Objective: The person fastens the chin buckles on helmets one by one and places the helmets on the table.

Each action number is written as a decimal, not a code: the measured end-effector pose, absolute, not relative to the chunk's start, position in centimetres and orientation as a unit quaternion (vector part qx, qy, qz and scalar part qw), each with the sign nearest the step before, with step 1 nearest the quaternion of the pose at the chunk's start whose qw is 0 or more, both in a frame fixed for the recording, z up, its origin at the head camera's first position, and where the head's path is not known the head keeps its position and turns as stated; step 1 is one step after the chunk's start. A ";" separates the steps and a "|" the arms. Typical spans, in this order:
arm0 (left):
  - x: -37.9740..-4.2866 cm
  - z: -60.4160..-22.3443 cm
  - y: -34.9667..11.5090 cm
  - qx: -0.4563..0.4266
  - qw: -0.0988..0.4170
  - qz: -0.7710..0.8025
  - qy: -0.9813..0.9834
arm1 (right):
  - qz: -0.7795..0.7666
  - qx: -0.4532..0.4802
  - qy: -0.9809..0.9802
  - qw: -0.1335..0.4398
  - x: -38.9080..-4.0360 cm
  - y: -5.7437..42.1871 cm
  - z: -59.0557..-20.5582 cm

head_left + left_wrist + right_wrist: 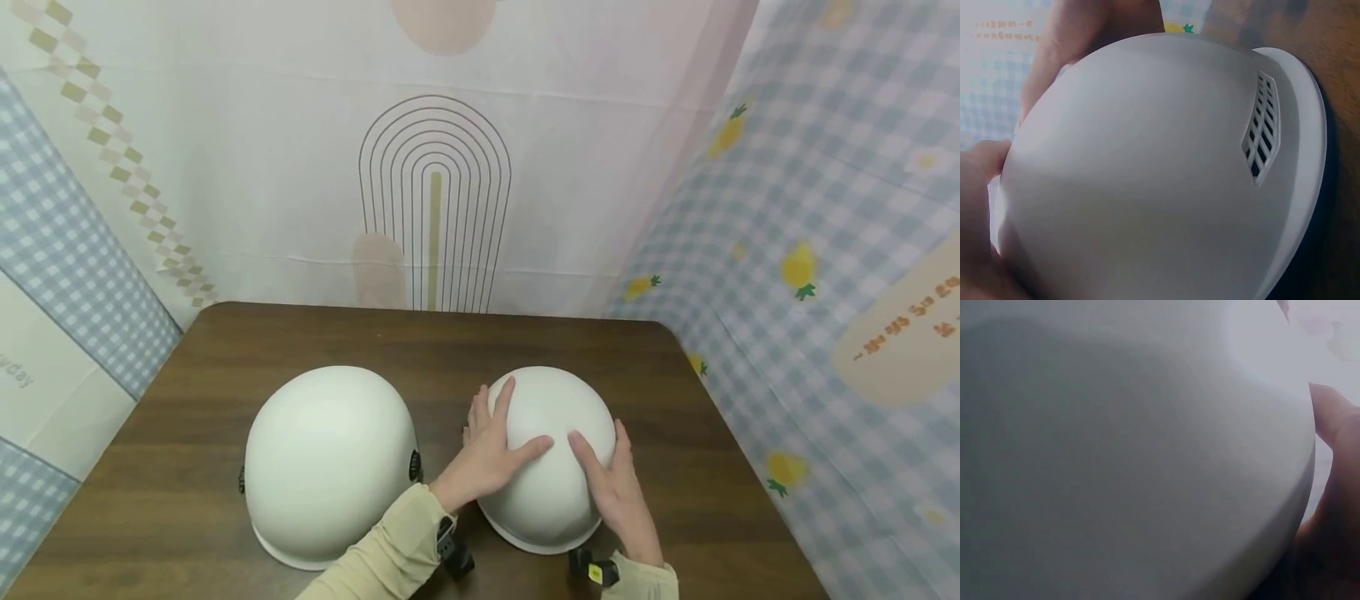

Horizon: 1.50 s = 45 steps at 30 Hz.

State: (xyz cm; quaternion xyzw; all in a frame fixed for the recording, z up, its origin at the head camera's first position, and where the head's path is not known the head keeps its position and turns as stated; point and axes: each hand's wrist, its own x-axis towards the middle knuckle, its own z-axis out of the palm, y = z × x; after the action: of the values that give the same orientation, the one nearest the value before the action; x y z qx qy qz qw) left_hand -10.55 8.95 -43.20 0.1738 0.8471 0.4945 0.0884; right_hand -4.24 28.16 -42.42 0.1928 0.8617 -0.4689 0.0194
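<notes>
Two white helmets rest dome up on a brown wooden table. The left helmet (326,458) has small black fittings on its sides and stands untouched beside my left forearm. Both my hands are on the right helmet (558,408). My left hand (491,454) lies on its upper left side, fingers extended and thumb spread across the dome. Along the right side rests my right hand (618,492), its thumb pointing up the dome and its other fingers partly hidden. In the left wrist view, a slatted vent (1262,128) shows near the helmet's rim.
The wooden table (450,342) ends at a pale printed cloth (300,167) behind it. A blue checked cloth (825,183) hangs close along the right edge, and another checked cloth (67,200) is on the left. Dark straps and devices sit on both wrists.
</notes>
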 end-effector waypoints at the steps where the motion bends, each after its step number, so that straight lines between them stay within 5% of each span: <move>1: -10.6 -43.2 9.0 0.172 0.086 0.492 0.849 | -0.467 0.192 0.863 0.017 -4.2 28.2 -42.5; 45: -10.4 -42.7 9.8 0.151 0.113 0.510 0.839 | -0.413 0.208 0.886 -0.040 -3.4 28.9 -39.9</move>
State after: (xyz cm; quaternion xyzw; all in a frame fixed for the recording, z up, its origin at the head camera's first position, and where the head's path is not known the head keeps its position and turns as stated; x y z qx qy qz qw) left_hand -10.40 9.82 -42.65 0.1509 0.8392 0.5101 0.1134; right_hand -3.40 28.93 -39.86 0.2082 0.8859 -0.4126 -0.0401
